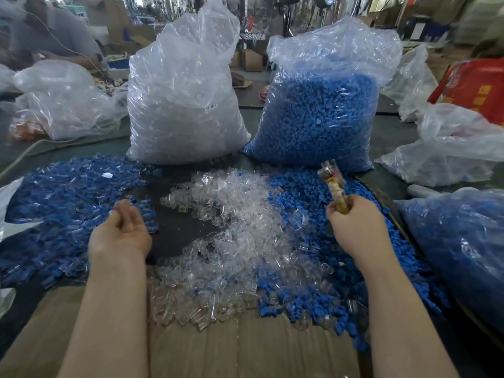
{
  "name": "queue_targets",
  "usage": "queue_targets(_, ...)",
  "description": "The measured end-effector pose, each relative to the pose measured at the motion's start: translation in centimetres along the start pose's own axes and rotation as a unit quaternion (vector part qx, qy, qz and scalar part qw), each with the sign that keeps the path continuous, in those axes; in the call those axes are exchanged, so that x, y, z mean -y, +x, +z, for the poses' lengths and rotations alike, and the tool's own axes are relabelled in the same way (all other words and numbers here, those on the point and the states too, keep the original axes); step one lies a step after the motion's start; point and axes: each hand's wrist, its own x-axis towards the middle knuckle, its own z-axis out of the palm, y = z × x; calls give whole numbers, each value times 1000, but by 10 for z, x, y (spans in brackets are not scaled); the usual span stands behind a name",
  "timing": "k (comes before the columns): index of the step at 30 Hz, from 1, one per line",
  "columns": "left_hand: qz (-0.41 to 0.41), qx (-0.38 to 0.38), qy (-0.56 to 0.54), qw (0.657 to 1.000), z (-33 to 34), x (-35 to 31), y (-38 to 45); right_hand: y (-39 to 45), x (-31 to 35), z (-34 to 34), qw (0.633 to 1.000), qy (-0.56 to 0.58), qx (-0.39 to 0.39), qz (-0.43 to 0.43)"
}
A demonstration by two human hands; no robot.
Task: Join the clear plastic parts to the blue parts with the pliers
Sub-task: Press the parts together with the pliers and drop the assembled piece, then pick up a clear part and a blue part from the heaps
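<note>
The right hand (pixel 354 225) grips the pliers (pixel 334 184); the left hand (pixel 122 230) hangs loosely curled, holding nothing. The clear-parts bag (pixel 185 105) bears a label reading roughly "SJ 017". Bare dark counter (pixel 177 225) shows between the hands.

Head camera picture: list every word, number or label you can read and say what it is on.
"SJ 017": small label on the bag of clear parts; the last characters are uncertain.
Yellow characters on the red bag at right: cut off and blurred, unreadable.
No other text shows.
</note>
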Motion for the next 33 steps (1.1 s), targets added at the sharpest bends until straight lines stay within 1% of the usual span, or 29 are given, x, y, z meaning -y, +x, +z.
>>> queue_targets(4, 18, -5, -79, 997, -2, -6, 1, 1, -7, -5, 997, -64, -22, 32)
queue_targets(8, 37, 0, -96, 995, -2, -7, 1, 1, -7, -6, 994, -96, 10, 53)
queue_targets(10, 37, 20, -49, 998, -2, -6, 0, -1, -6, -5, 992, -109, 30, 58)
queue_targets(12, 32, 57, 83, 994, 1, -3, -2, -3, -5, -3, 989, -126, 42, 62)
queue_targets(13, 31, 79, 172, 981, 3, 1, -3, -4, -4, -2, 988, -135, 45, 63)
queue_targets(14, 33, 98, 264, 959, 5, 5, -6, -5, -4, 0, 986, -145, 46, 62)
queue_targets(16, 58, 129, 429, 892, 8, 15, -11, -7, -2, 2, 984, -164, 46, 61)
queue_targets(17, 81, 144, 504, 848, 8, 20, -13, -8, -1, 3, 982, -174, 47, 61)
queue_targets(19, 131, 175, 635, 741, 7, 28, -19, -10, 0, 3, 977, -198, 48, 57)
queue_targets(21, 156, 202, 729, 635, 4, 35, -22, -11, 1, 3, 972, -223, 49, 51)
queue_targets(22, 159, 212, 763, 590, 3, 38, -22, -11, 2, 4, 970, -232, 49, 49)
queue_targets(24, 159, 221, 815, 511, 1, 42, -21, -12, 2, 5, 968, -240, 48, 50)
queue_targets(25, 157, 225, 835, 478, 1, 44, -20, -11, 3, 5, 968, -241, 48, 51)
queue_targets(27, 150, 233, 859, 431, 1, 47, -19, -11, 3, 6, 968, -242, 45, 52)
queue_targets(29, 153, 240, 870, 401, 0, 50, -18, -12, 2, 6, 968, -242, 41, 52)
queue_targets(31, 171, 242, 876, 380, -3, 51, -17, -12, 2, 8, 969, -240, 38, 52)
queue_targets(33, 192, 239, 875, 374, -6, 52, -17, -11, 2, 9, 970, -237, 37, 49)
